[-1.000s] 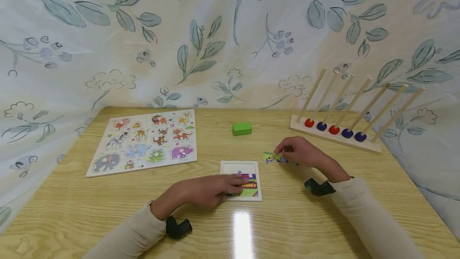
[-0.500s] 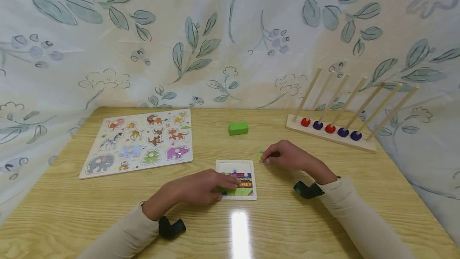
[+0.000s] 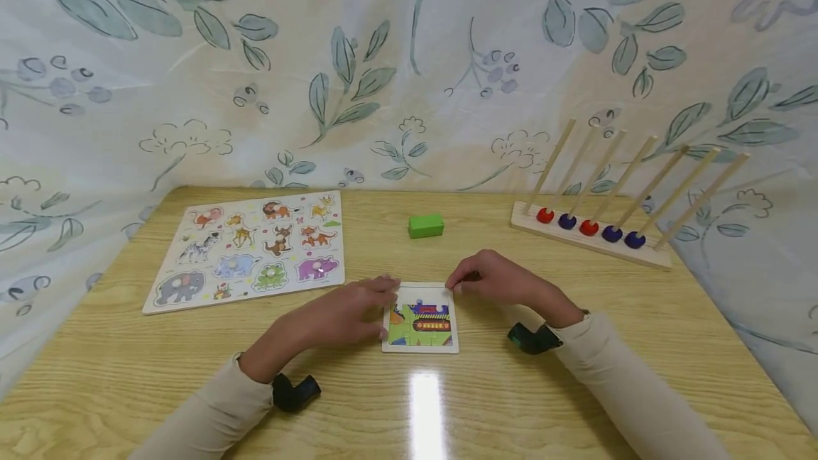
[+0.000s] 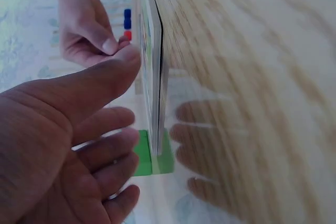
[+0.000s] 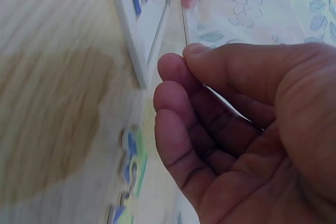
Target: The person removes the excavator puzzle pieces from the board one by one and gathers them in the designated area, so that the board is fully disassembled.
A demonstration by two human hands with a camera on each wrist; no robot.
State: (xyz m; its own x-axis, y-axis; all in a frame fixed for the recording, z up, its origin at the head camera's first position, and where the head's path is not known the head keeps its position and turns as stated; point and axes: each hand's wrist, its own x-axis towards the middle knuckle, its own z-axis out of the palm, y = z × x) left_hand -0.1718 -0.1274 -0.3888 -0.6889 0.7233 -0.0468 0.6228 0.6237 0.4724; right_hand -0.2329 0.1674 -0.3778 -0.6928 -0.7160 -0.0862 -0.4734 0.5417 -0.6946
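A small square jigsaw tray (image 3: 421, 349) lies on the table with joined pieces in its lower part and a bare strip at the top. My left hand (image 3: 350, 308) lies along its left side, fingers near the upper left corner and thumb by the left edge. In the left wrist view its thumb (image 4: 113, 80) reaches the tray's edge. My right hand (image 3: 495, 279) is at the upper right corner, fingers curled and thumb tip against the index finger (image 5: 176, 66); nothing shows between them. Loose jigsaw pieces (image 5: 134, 161) lie on the table beside that hand, hidden in the head view.
An animal peg puzzle board (image 3: 255, 250) lies at the left. A green block (image 3: 425, 226) sits behind the tray. At the back right stands a wooden rack (image 3: 591, 236) of upright rods with red and blue beads. A floral cloth (image 3: 409, 69) hangs behind the table.
My left hand has shifted from on top of the joined pieces to the tray's left side. The right hand has moved left from above the loose pieces to the tray's upper right corner.
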